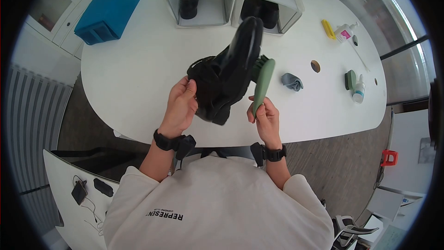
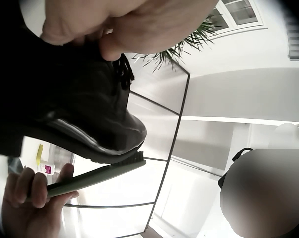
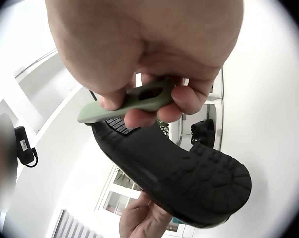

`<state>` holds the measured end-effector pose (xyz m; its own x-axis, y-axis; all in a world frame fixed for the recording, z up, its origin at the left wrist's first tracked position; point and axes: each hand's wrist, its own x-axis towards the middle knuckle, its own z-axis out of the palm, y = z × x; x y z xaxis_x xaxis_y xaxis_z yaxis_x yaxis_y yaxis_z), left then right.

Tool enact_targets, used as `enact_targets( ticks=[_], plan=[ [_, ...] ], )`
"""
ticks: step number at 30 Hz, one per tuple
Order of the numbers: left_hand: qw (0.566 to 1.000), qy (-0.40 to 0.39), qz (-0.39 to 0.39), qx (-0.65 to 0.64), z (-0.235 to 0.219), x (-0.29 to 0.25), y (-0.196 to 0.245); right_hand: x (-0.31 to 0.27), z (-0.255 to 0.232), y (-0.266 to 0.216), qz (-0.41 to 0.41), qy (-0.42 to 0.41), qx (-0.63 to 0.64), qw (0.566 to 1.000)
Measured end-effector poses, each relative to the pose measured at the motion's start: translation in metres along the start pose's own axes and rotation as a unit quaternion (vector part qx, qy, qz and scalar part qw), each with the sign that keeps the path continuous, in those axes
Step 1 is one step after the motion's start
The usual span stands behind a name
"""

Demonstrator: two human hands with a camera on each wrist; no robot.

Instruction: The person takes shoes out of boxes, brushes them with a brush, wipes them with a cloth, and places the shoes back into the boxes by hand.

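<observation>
A black shiny shoe (image 1: 233,67) with laces is held above the table, its toe pointing up and away in the head view. My left hand (image 1: 180,106) grips it by the upper near the opening. My right hand (image 1: 266,119) pinches the handle of a green brush (image 1: 264,81), whose dark bristles touch the sole side near the toe. In the left wrist view the bristles meet the sole edge under the shoe's toe (image 2: 124,134). The right wrist view shows the treaded sole (image 3: 189,173) beside the brush (image 3: 134,104).
Two white boxes (image 1: 203,23) holding black footwear stand at the back of the table, with a blue case (image 1: 111,9) to their left. A grey cloth (image 1: 292,82), a pump bottle (image 1: 344,33), a yellow item (image 1: 328,29), another green brush (image 1: 350,80) and a small bottle (image 1: 359,91) lie rightward.
</observation>
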<state>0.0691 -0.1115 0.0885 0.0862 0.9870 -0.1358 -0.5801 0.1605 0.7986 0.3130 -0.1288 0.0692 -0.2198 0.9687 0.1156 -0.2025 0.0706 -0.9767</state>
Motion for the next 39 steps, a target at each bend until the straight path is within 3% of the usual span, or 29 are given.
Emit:
enact_targets(
  ticks=[4, 9, 12, 15, 23, 28, 31, 33, 39],
  plan=[
    [0.996, -0.021, -0.050, -0.065, 0.004, 0.003, -0.003, 0.007, -0.008, -0.012, 0.004, -0.002, -0.028, 1.000],
    [0.985, -0.043, -0.167, -0.027, -0.017, 0.010, -0.021, 0.025, -0.023, -0.024, 0.008, 0.084, -0.038, 0.996],
    [0.980, -0.055, -0.189, -0.023, -0.025, 0.008, -0.029, 0.040, -0.030, -0.018, 0.028, 0.133, 0.007, 0.991],
    [0.980, -0.059, -0.188, -0.036, -0.029, 0.009, -0.029, 0.041, -0.036, -0.017, 0.058, 0.110, 0.045, 0.991],
    [0.972, -0.057, -0.218, -0.064, -0.049, 0.026, -0.042, 0.037, -0.031, -0.006, 0.096, 0.089, 0.006, 0.991],
    [0.952, -0.072, -0.260, -0.146, -0.063, 0.035, -0.045, 0.051, -0.027, 0.013, 0.101, 0.167, 0.045, 0.980],
    [0.949, -0.086, -0.257, -0.160, -0.075, 0.042, -0.054, 0.061, -0.034, 0.029, 0.114, 0.141, 0.038, 0.983],
    [0.946, -0.086, -0.255, -0.181, -0.076, 0.040, -0.055, 0.066, -0.044, 0.046, 0.120, 0.083, 0.111, 0.983],
    [0.959, -0.043, -0.230, -0.161, -0.065, 0.033, -0.055, 0.077, -0.041, 0.048, 0.135, 0.085, 0.149, 0.976]
  ],
)
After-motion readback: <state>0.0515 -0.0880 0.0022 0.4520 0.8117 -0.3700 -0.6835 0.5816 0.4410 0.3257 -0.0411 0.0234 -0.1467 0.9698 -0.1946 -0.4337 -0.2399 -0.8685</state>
